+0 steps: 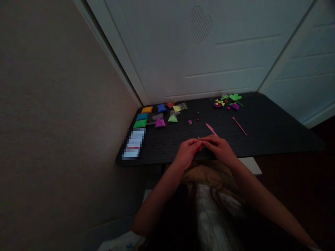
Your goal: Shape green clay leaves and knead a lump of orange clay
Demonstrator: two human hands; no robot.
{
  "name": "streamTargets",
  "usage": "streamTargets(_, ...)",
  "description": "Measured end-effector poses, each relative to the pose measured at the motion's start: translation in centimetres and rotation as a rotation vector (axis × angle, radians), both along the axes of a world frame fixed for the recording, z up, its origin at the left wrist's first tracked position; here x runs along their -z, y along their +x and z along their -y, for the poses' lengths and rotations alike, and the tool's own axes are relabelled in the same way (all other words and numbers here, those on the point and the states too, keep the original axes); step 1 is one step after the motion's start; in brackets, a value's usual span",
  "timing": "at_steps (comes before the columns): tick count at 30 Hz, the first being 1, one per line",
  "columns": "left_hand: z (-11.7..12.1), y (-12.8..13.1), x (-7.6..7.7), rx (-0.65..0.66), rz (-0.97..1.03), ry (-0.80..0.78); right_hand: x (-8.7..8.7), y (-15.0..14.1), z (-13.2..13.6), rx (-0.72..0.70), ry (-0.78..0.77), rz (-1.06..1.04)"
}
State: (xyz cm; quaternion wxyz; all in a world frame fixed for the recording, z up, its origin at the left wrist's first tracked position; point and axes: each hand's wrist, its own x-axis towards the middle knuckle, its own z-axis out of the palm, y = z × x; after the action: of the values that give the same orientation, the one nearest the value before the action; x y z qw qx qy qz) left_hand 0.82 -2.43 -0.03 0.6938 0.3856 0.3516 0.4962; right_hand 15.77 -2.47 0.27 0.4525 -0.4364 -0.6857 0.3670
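Observation:
My left hand (188, 149) and my right hand (219, 145) meet fingertip to fingertip at the table's near edge. Both are closed in a pinch around a tiny piece of green clay (199, 138), mostly hidden by the fingers. Just beyond my right hand lies a pink plastic knife (210, 128). A small purple clay flower (190, 122) rests on the tabletop past my left hand, with a little red bit (197, 119) beside it. Farther right is a thin pink modelling stick (239, 126).
Bags of coloured clay, such as magenta (160, 122) and light green (172, 118), cover the back left of the black table (162, 146). A blurred phone-like screen (134, 143) lies at the left edge. Finished clay shapes, including purple grapes (235, 106) and a green leaf shape (235, 97), sit at the back right.

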Motion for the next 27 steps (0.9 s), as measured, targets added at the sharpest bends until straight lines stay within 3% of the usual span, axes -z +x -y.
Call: streamTargets(27, 0.12, 0.03, -0.32, -0.012, -0.015, -0.012, 0.11, -0.2, 0.0, 0.034, -0.039, 0.005)
